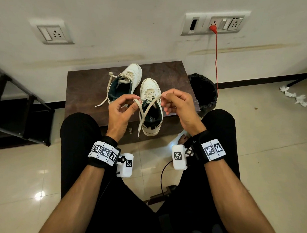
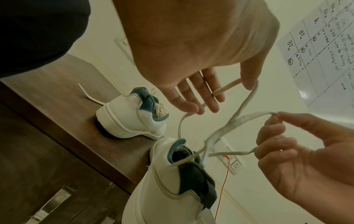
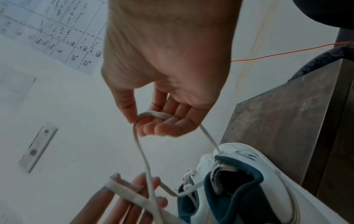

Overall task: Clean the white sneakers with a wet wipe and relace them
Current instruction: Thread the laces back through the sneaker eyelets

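Note:
Two white sneakers with dark linings stand on a small dark wooden cabinet (image 1: 89, 87). The nearer sneaker (image 1: 151, 93) (image 2: 172, 189) (image 3: 249, 181) is laced, and its two lace ends cross above its tongue. My left hand (image 1: 121, 107) (image 2: 201, 94) pinches a loop of one lace end (image 2: 229, 86) between thumb and fingers. My right hand (image 1: 176, 101) (image 3: 159, 115) pinches a loop of the other lace end (image 3: 153, 115). The far sneaker (image 1: 125, 80) (image 2: 132, 115) lies to the left with its laces loose on the top.
A black-lined waste bin (image 1: 203, 92) stands right of the cabinet. A red cable (image 1: 216, 61) runs from a wall socket (image 1: 213, 25) down behind the bin. Crumpled white wipes (image 1: 294, 97) lie on the tiled floor at right. A dark rack (image 1: 18, 110) stands at left.

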A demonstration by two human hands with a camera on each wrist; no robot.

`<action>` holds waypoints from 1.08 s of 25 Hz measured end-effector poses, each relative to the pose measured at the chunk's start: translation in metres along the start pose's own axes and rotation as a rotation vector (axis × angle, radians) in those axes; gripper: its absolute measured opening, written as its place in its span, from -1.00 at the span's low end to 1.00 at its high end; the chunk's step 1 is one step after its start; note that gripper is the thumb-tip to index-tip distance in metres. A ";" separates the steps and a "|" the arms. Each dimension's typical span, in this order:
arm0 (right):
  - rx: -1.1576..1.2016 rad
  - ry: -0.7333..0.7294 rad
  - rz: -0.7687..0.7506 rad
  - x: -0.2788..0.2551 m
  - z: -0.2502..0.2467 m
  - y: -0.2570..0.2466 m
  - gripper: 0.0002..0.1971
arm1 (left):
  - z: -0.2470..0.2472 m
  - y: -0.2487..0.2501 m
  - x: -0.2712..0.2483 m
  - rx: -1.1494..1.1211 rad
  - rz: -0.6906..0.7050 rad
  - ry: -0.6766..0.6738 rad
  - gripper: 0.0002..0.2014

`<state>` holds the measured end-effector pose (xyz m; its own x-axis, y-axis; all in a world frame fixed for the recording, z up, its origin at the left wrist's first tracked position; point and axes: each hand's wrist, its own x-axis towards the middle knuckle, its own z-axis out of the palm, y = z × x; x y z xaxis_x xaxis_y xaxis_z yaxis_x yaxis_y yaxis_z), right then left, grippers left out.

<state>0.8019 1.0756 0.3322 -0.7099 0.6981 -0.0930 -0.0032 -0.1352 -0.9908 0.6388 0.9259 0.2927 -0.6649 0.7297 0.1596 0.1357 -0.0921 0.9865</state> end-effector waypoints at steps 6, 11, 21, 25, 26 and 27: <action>0.065 0.264 -0.084 0.004 0.007 0.008 -0.87 | 0.001 0.007 -0.002 -0.011 0.037 -0.016 -0.61; 0.155 0.302 -0.069 0.004 0.003 0.007 -0.86 | 0.003 0.014 -0.003 -0.058 0.023 0.010 -0.56; -0.097 -0.199 0.106 0.000 0.027 0.019 -0.75 | 0.009 0.002 -0.002 0.190 0.105 -0.142 -0.63; -0.001 -0.201 0.134 -0.001 0.025 0.015 -0.81 | 0.014 0.004 -0.004 0.175 0.082 -0.196 -0.60; 0.012 -0.191 0.117 -0.002 0.025 0.015 -0.86 | 0.017 0.004 -0.005 0.172 0.081 -0.206 -0.58; 0.029 -0.177 0.101 -0.002 0.025 0.016 -0.91 | 0.018 0.004 -0.005 0.169 0.075 -0.213 -0.57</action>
<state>0.7856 1.0550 0.3188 -0.8204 0.5457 -0.1708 0.0563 -0.2202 -0.9738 0.6563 0.9341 0.2951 -0.4812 0.8528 0.2029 0.3111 -0.0502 0.9491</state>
